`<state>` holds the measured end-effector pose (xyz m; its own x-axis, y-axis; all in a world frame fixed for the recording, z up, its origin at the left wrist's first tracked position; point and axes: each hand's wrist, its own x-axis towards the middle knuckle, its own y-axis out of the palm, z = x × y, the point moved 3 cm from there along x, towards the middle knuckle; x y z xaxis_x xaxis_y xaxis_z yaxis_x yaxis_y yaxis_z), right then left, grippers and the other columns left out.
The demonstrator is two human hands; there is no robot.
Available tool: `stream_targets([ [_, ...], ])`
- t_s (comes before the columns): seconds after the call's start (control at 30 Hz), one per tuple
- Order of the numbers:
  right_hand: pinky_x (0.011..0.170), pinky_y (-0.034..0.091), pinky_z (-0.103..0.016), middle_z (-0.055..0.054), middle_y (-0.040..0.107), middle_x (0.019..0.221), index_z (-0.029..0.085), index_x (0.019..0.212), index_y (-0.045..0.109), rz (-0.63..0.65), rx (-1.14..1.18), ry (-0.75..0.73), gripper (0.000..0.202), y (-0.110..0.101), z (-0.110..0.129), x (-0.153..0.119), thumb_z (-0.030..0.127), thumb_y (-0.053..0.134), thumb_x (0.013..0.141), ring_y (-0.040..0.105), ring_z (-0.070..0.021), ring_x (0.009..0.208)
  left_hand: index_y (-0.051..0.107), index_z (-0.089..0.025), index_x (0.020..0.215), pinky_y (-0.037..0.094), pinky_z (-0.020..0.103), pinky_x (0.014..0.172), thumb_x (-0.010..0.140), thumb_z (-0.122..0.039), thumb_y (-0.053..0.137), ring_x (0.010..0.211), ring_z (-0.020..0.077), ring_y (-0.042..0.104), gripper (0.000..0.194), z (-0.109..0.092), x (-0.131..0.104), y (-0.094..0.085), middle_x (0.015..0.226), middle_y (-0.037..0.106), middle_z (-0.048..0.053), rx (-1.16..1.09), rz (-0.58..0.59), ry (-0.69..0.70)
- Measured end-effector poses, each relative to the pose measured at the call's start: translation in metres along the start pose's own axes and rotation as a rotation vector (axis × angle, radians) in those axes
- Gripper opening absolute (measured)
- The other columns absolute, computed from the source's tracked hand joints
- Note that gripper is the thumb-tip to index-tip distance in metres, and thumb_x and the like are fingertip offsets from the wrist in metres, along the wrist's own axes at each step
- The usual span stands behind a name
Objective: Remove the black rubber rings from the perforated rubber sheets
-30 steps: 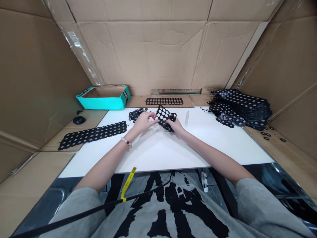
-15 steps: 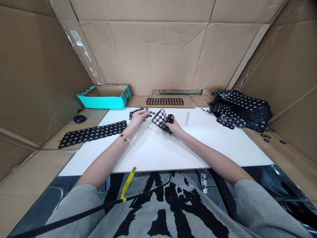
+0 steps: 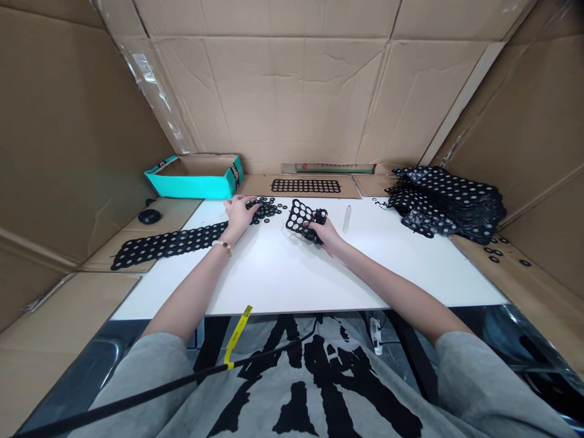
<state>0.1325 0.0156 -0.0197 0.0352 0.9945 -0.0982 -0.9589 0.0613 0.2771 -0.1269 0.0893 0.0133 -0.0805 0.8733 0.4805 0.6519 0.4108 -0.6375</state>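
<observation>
My right hand (image 3: 325, 231) is closed around a bunched black perforated sheet (image 3: 297, 214), held above the white tabletop. Round holes in rows show on the sheet's free part, which points left; the rest is crumpled at my fingers. My left hand (image 3: 239, 214) is at the left edge of a pile of small black rings (image 3: 265, 210), its thumb and forefinger apart over the rings. Whether a ring touches those fingertips is too small to tell. Left of that hand lies a long strip of overlapping black perforated sheets (image 3: 168, 244), partly hidden by the hand and wrist.
A turquoise open box (image 3: 194, 182) stands at the back left. One flat perforated sheet (image 3: 305, 186) lies on cardboard at the back. A white pen-like stick (image 3: 347, 219) is right of my right hand. A heap of black sheets (image 3: 449, 201) fills the right, near loose rings (image 3: 494, 259).
My left hand has moved left, from beside the held sheet to the ring pile, and its fingers have parted. My right hand keeps the sheet, shifted slightly right.
</observation>
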Motion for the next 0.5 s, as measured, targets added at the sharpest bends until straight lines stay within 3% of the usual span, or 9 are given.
stream_targets([
  [0.1, 0.079, 0.053, -0.034, 0.002, 0.066, 0.081, 0.022, 0.087, 0.053, -0.004, -0.028, -0.026, 0.033, -0.002, -0.002, 0.003, 0.02, 0.066, 0.057, 0.063, -0.0186, 0.082, 0.07, -0.023, 0.107, 0.03, 0.047, 0.099, 0.086, -0.039, 0.058, 0.115, 0.0327, 0.039, 0.029, -0.035, -0.015, -0.004, 0.118, 0.056, 0.012, 0.115, -0.051, 0.184],
  [0.2, 0.083, 0.05, -0.034, 0.0, 0.066, 0.086, 0.021, 0.088, 0.055, -0.038, -0.066, -0.092, 0.032, -0.005, -0.004, 0.008, 0.023, 0.066, 0.058, 0.061, -0.0187, 0.085, 0.069, -0.022, 0.102, 0.033, 0.044, 0.099, 0.09, -0.041, 0.054, 0.109, 0.0281, 0.044, 0.026, -0.08, -0.039, 0.001, 0.113, 0.06, 0.009, 0.109, 0.108, 0.477],
  [0.27, 0.084, 0.05, -0.033, 0.001, 0.065, 0.085, 0.02, 0.087, 0.056, -0.056, -0.085, -0.144, 0.03, -0.006, -0.004, 0.011, 0.025, 0.066, 0.059, 0.06, -0.0181, 0.085, 0.068, -0.021, 0.1, 0.038, 0.041, 0.095, 0.087, -0.042, 0.058, 0.104, 0.0266, 0.048, 0.026, -0.1, -0.054, 0.008, 0.106, 0.065, 0.008, 0.072, 0.239, 0.556],
  [0.37, 0.081, 0.05, -0.032, 0.001, 0.064, 0.084, 0.02, 0.087, 0.056, -0.025, -0.093, -0.161, 0.029, -0.004, -0.004, 0.011, 0.028, 0.066, 0.061, 0.059, -0.0176, 0.083, 0.068, -0.02, 0.094, 0.044, 0.037, 0.085, 0.083, -0.044, 0.064, 0.094, 0.024, 0.055, 0.027, -0.107, -0.063, 0.02, 0.097, 0.07, 0.006, -0.053, 0.335, 0.456],
  [0.5, 0.079, 0.05, -0.031, 0.001, 0.065, 0.086, 0.02, 0.09, 0.057, 0.036, -0.074, -0.108, 0.031, -0.001, -0.003, 0.006, 0.029, 0.067, 0.062, 0.061, -0.0176, 0.085, 0.069, -0.017, 0.086, 0.047, 0.031, 0.074, 0.074, -0.044, 0.071, 0.08, 0.0186, 0.061, 0.029, -0.092, -0.059, 0.036, 0.092, 0.072, 0.006, -0.304, 0.413, 0.182],
])
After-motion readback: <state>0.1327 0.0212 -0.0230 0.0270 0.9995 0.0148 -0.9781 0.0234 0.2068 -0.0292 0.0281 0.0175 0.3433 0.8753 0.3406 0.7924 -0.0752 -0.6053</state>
